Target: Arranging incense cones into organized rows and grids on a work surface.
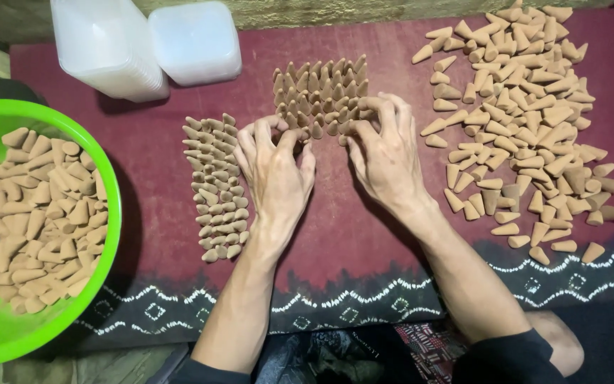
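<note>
Counting: two hands (275, 167) (385, 153), two cone blocks (321, 96) (214, 188), two lidded tubs (193, 43).

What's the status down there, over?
Left hand, right hand both pressing on the packed cone block. Second block left, loose pile right. Nothing between them.

Both hands (332, 160) press against, perhaps gripping, packed cone block (319, 96).

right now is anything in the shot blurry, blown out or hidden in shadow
Head view: sharp overall, cones under the left hand and right hand crisp; white plastic containers at top nearly blown out; soft shadows fall beside the hands on the maroon cloth and beside the green bowl; slight wide-angle stretch at the edges.
</note>
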